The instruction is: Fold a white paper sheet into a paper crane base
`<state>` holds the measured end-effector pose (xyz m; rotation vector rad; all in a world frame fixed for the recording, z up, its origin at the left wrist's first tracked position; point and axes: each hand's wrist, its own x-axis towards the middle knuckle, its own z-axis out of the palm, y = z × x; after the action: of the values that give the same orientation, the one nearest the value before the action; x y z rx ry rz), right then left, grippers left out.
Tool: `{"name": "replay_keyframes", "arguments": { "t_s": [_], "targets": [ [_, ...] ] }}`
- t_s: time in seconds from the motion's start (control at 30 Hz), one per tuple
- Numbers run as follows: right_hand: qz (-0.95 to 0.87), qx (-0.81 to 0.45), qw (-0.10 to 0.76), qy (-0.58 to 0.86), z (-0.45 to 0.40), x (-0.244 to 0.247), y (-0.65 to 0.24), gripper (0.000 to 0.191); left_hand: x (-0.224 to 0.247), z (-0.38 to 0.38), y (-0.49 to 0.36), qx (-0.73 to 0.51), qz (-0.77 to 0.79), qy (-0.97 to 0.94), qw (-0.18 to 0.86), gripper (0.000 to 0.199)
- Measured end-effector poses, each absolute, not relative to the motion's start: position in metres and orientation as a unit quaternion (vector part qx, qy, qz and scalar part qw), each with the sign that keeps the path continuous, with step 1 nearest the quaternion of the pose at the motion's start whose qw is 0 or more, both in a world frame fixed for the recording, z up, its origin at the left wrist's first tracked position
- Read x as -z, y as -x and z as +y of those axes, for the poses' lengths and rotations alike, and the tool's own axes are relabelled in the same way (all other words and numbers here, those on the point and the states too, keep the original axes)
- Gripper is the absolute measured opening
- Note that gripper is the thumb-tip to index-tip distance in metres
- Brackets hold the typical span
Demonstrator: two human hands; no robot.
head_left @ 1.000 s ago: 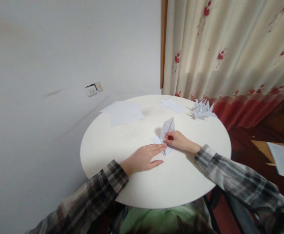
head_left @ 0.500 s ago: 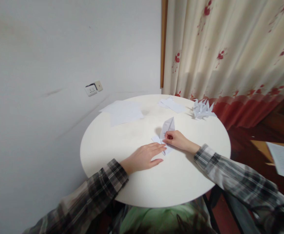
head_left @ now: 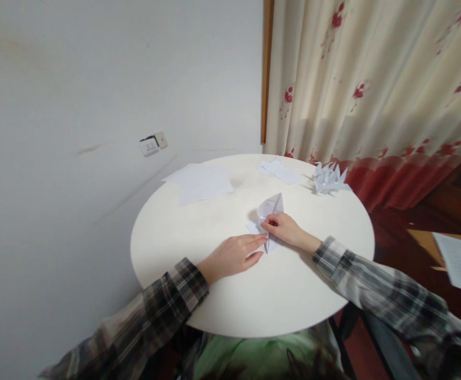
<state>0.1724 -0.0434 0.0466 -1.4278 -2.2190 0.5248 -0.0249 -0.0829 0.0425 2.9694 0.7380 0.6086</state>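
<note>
A partly folded white paper rests on the round white table, its upper flap raised and curved. My right hand pinches that flap from the right, fingertips closed on it. From the left, my left hand lies low, fingers stretched out and thumb apart, its fingertips pressing the lower left part of the paper against the tabletop. Part of the paper is hidden under the fingers.
Flat white sheets lie at the back left, with smaller pieces at the back. Folded paper shapes cluster at the back right. A wall and a curtain stand behind the table.
My right hand has moved slightly left with the flap, which now curves more to the left. My left hand has barely shifted, its fingers a little closer together.
</note>
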Motion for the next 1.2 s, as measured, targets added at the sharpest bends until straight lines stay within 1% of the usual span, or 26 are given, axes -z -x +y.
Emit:
{"name": "replay_keyframes", "arguments": {
  "t_s": [0.17,0.33,0.5,0.73,1.03,1.2],
  "targets": [
    [-0.799,-0.168,0.221,0.533,-0.043,-0.046,-0.169,0.032,-0.040,-0.082,0.025,-0.214,0.246,-0.945,0.013,0.035],
    [-0.799,-0.188,0.225,0.524,-0.043,-0.045,-0.170,0.034,-0.041,-0.083,0.025,-0.215,0.241,-0.946,0.007,0.037],
    [-0.810,-0.205,0.235,0.497,-0.042,-0.046,-0.173,0.036,-0.044,-0.083,0.024,-0.200,0.236,-0.951,-0.016,0.034],
    [-0.822,-0.230,0.232,0.466,-0.039,-0.046,-0.178,0.022,-0.046,-0.083,0.024,-0.176,0.231,-0.957,-0.021,0.033],
    [-0.829,-0.213,0.213,0.472,-0.042,-0.050,-0.178,0.022,-0.046,-0.083,0.025,-0.172,0.220,-0.960,0.007,0.035],
    [-0.835,-0.201,0.216,0.465,-0.043,-0.050,-0.180,0.016,-0.046,-0.084,0.027,-0.170,0.213,-0.962,0.025,0.035]
  ]
}}
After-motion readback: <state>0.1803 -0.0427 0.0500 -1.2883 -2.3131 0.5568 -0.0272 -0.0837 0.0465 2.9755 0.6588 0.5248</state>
